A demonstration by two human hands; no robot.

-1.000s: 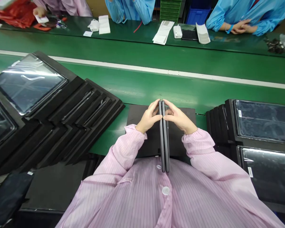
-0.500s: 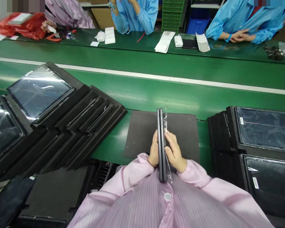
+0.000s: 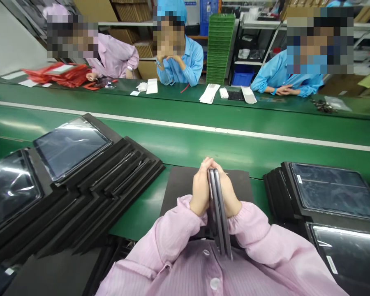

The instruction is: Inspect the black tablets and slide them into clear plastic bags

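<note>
Two slim dark tablets (image 3: 219,218) stand upright on edge, pressed face to face and seen from their narrow sides. My left hand (image 3: 200,191) lies along their left side, and my right hand (image 3: 230,195) along the right. Both hands are closed around the far end, where the fingertips meet. Beneath and beyond them is a dark grey foam sheet (image 3: 179,185) on the green bench. The tablets' faces are hidden from me, and their near end reaches my shirt front.
To the left, black foam trays (image 3: 120,176) lean in a stack, with a tablet (image 3: 72,148) on top. More stacked trays hold a tablet (image 3: 329,189) at the right. Across the green belt (image 3: 160,139) sit several people, near red bags (image 3: 61,76) and a white charger (image 3: 223,93).
My hands have slid to the far end of the tablets, fingertips now joined there. The clear film seen along the right side no longer shows. My view has tilted up.
</note>
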